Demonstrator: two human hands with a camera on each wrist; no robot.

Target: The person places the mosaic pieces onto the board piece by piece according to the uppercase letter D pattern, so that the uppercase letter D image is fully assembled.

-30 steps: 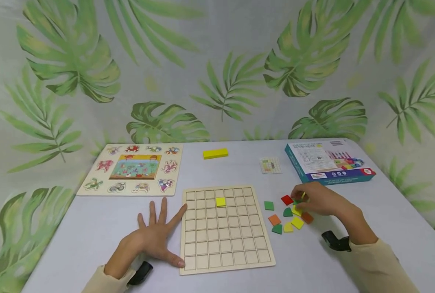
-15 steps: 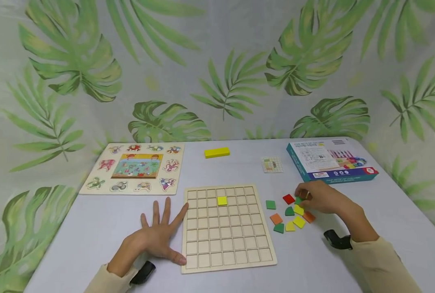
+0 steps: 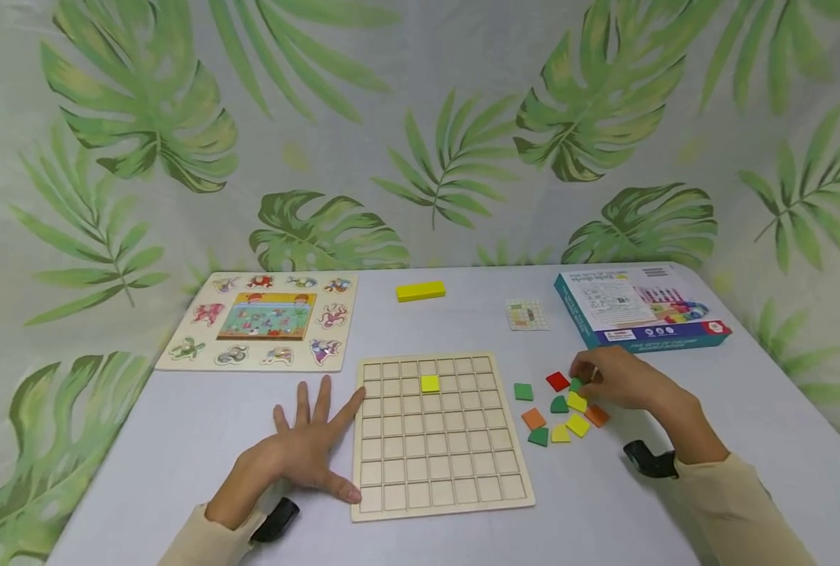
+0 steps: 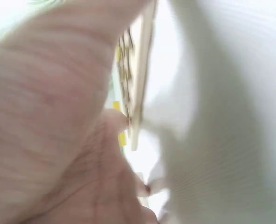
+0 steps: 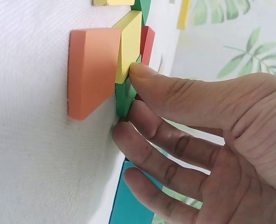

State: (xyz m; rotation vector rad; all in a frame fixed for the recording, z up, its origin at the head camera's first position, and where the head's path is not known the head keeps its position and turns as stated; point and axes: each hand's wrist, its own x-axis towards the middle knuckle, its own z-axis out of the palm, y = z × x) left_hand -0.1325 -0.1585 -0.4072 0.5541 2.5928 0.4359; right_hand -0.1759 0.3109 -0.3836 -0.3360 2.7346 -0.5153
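Note:
My left hand (image 3: 306, 452) lies with fingers spread at the left edge of the wooden grid board (image 3: 434, 448), its thumb and index fingertip touching the rim. One yellow square tile (image 3: 430, 384) sits in a cell near the top of the grid. To the right of the board, my right hand (image 3: 621, 377) reaches over a loose group of tiles. In the right wrist view, its thumb and index finger pinch a green tile (image 5: 122, 99). A yellow tile (image 5: 131, 46) and an orange tile (image 5: 93, 70) stand close beside it.
More loose tiles, such as a red tile (image 3: 557, 381) and a green square (image 3: 523, 391), lie nearby. Behind are a small pattern card (image 3: 528, 315), a game box (image 3: 646, 306), a yellow block (image 3: 420, 292) and a sea-animal puzzle board (image 3: 257, 322).
My right fingers have shifted slightly over the green tile, and more of it shows now. The left hand keeps its place at the board.

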